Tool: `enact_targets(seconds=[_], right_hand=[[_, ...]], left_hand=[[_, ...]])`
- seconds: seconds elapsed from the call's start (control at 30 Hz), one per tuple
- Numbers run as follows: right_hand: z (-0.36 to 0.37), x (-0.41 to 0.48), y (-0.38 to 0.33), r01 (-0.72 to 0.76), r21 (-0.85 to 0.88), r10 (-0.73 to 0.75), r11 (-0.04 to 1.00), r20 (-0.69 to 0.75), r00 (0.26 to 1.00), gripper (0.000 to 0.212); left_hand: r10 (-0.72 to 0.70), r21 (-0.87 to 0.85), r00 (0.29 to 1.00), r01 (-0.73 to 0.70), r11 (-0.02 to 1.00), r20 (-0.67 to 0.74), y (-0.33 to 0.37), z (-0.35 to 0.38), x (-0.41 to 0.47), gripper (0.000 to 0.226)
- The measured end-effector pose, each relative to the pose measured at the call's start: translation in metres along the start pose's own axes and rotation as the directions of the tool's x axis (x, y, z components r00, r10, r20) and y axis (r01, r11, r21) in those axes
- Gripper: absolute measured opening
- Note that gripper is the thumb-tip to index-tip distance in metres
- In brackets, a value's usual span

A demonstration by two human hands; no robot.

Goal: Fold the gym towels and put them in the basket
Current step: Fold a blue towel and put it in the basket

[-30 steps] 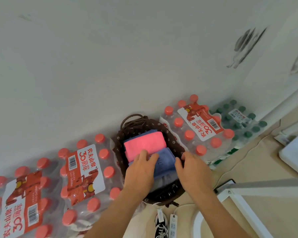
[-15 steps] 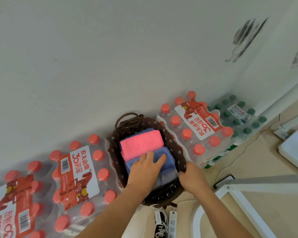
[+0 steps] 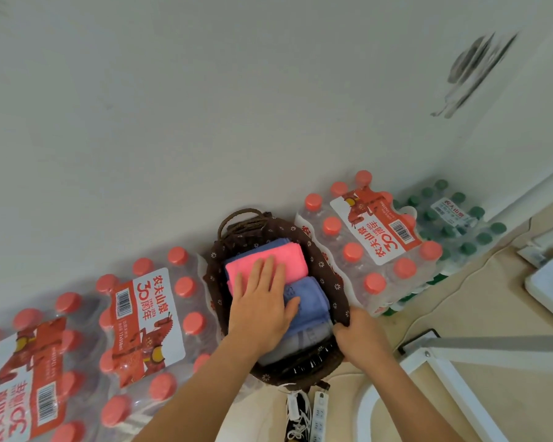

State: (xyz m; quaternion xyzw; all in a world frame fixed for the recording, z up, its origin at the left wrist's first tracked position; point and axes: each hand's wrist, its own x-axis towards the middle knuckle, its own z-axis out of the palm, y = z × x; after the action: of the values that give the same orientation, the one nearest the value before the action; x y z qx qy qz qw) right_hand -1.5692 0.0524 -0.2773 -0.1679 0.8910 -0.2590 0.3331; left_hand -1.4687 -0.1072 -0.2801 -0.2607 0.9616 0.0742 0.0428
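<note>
The folded pink towel and blue towel are packed side by side inside the brown basket, between packs of red-capped bottles. Both are pressed by the flat, straight-fingered left hand; the basket's rim is gripped by the right hand.

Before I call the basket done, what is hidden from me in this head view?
Head view only:
- Towels lower down: the pink towel and blue towel cover whatever lies below; count unknown.
- Where those two meet: under the left hand.
- The pale towel at the near end: blurred, partly under the left wrist; fold unclear.
- Fingertips of the right hand: curled over the basket rim, out of sight.
</note>
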Motion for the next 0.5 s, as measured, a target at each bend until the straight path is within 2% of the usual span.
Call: enact_targets(seconds=[0.2, 0.37, 0.5], right_hand=[[0.0, -0.004, -0.002, -0.006, 0.019, 0.006, 1.0, 0.004, 1.0, 0.02], [0.0, -0.006, -0.006, -0.01, 0.003, 0.01, 1.0, -0.006, 1.0, 0.007], [0.0, -0.005, -0.005, -0.013, 0.01, 0.013, 1.0, -0.002, 1.0, 0.011]], left_hand=[[-0.025, 0.054, 0.998, 0.022, 0.998, 0.064, -0.007, 0.015, -0.001, 0.08], [0.012, 0.061, 0.999, -0.015, 0.998, 0.049, 0.003, 0.013, -0.012, 0.075], [0.027, 0.085, 0.998, -0.032, 0.996, 0.055, 0.004, 0.016, -0.015, 0.076]])
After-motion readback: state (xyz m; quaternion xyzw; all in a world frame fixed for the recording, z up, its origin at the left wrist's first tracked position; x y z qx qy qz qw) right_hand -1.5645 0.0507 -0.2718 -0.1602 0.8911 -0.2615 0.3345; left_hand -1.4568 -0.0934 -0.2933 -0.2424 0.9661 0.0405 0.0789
